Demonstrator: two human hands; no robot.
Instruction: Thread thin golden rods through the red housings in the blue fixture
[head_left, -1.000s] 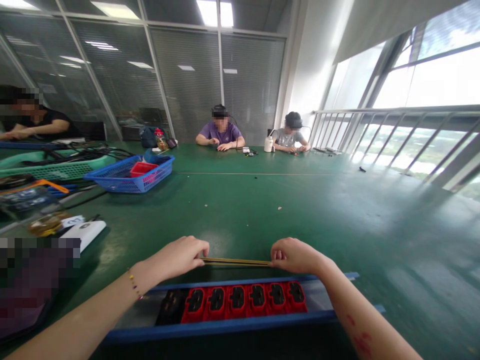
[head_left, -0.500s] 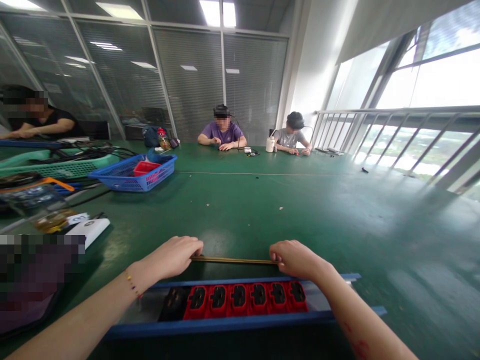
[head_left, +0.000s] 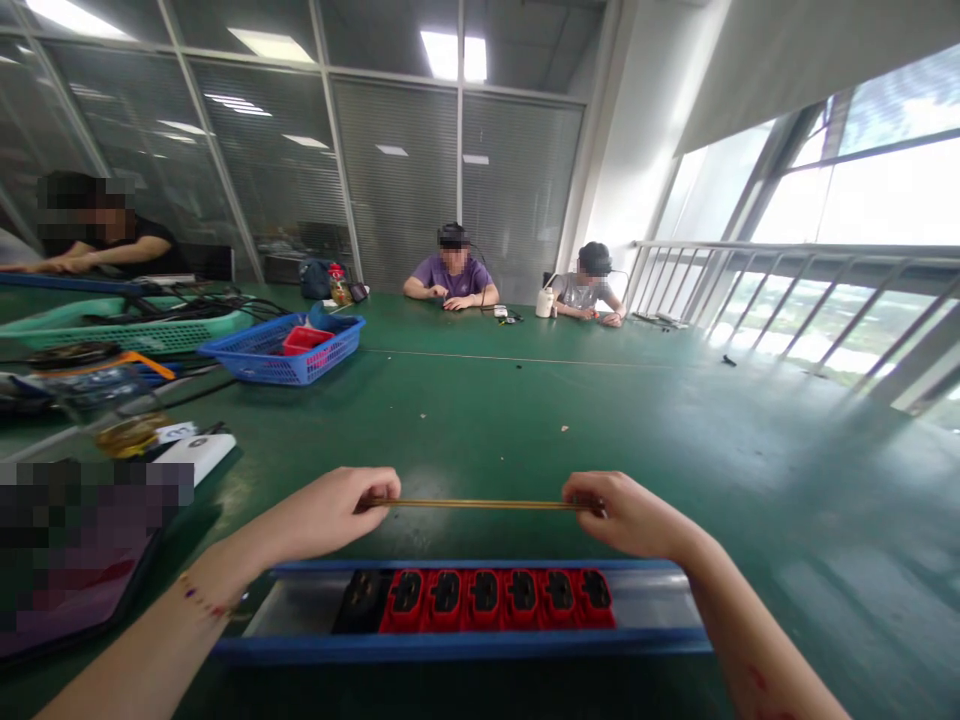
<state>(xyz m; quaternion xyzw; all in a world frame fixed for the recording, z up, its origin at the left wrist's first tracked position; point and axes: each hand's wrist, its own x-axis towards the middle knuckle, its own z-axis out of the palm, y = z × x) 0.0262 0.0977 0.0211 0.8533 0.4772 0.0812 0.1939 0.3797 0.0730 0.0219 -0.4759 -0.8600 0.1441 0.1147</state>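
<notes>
My left hand (head_left: 371, 495) and my right hand (head_left: 596, 500) grip the two ends of thin brass-coloured strips (head_left: 480, 504). The fingers of both hands are curled closed, and the strip ends are hidden in them. The strips stretch straight between the hands, just beyond a power strip housing (head_left: 652, 590). It is a metal channel with blue edges, lying lengthwise in front of me. Inside it sit several red socket modules (head_left: 484, 600) in a row, with a black module (head_left: 361, 600) at their left end. My right forearm covers the housing's right end.
On the left of the green table (head_left: 465, 430) are a blue basket (head_left: 289, 350) with a red box (head_left: 307, 340), a green basket (head_left: 135, 325) of cables, a white device (head_left: 199, 455) and a dark flat object (head_left: 82, 570). Several people work across the table.
My hands have moved farther apart, so more of the brass-coloured strips shows between them. The camera view has shifted slightly. The modules stay in the housing.
</notes>
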